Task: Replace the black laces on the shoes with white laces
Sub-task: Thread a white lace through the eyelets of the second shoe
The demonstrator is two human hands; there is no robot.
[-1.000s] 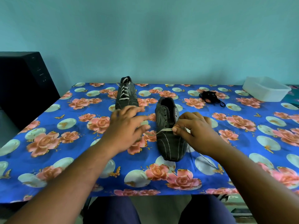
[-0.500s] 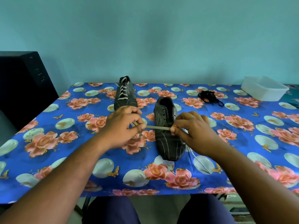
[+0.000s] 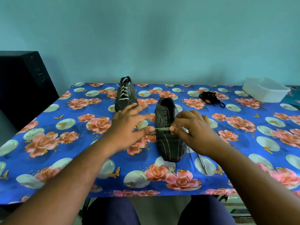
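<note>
A dark striped shoe (image 3: 169, 144) lies in the middle of the table, toe towards me, with bare eyelets. A white lace (image 3: 162, 129) runs across its lowest eyelets. My right hand (image 3: 194, 132) pinches the lace at the shoe's right side, and the lace's tail lies on the cloth to the right of the toe. My left hand (image 3: 128, 129) is just left of the shoe with fingers spread, its thumb touching the lace's left part. A second striped shoe (image 3: 125, 96), laced in white, stands further back on the left. The removed black laces (image 3: 210, 96) lie bunched at the back right.
The table wears a blue flowered cloth (image 3: 65, 143). A white plastic container (image 3: 266, 91) stands at the far right corner. A tall black box (image 3: 21, 83) stands beside the table on the left. The teal wall is close behind.
My left hand, which pinched the lace end half a second ago, has spread its fingers and slid right towards the shoe. My right hand stays pinching the lace.
</note>
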